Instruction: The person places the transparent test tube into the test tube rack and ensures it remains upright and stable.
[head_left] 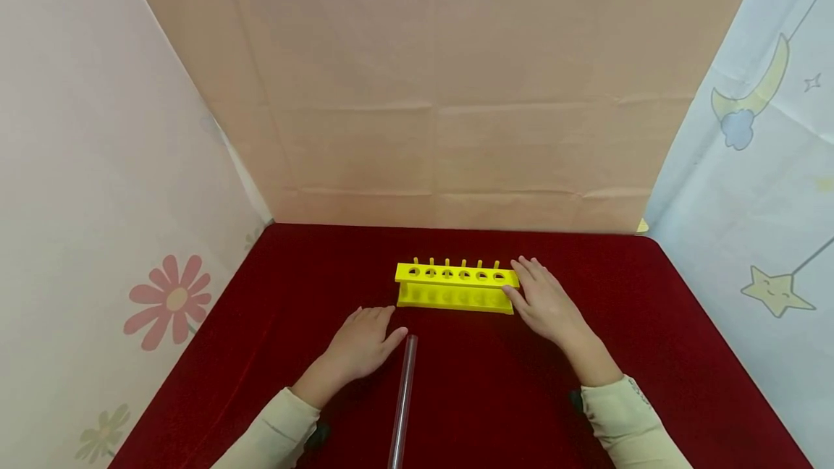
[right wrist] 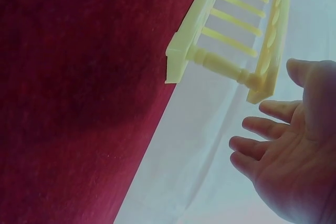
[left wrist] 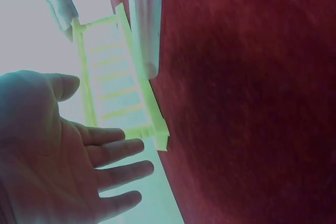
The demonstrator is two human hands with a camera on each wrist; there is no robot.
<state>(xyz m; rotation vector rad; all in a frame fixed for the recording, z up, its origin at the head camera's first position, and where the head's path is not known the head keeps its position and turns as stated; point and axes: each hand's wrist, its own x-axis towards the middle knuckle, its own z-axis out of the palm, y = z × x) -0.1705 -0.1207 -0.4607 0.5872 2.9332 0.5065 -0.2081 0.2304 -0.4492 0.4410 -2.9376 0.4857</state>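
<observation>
A yellow test tube rack (head_left: pixel 456 284) stands upright on the red cloth, with one row of round holes and several pegs behind them. No tubes sit in its holes. A clear tube (head_left: pixel 403 404) lies in front of the rack, pointing towards it. My left hand (head_left: pixel 361 342) is by the rack's left front corner, thumb near the tube's far end; its fingers are extended and hold nothing in the left wrist view. At the rack's right end is my right hand (head_left: pixel 550 306), fingers extended. In the right wrist view a small gap separates its fingertips (right wrist: pixel 252 124) from the rack.
Red cloth (head_left: pixel 313 259) covers the table. A tan paper sheet (head_left: pixel 430 129) rises behind its back edge. Pale patterned panels stand on both sides, with a flower (head_left: pixel 174 300) on the left and a star (head_left: pixel 777 292) on the right.
</observation>
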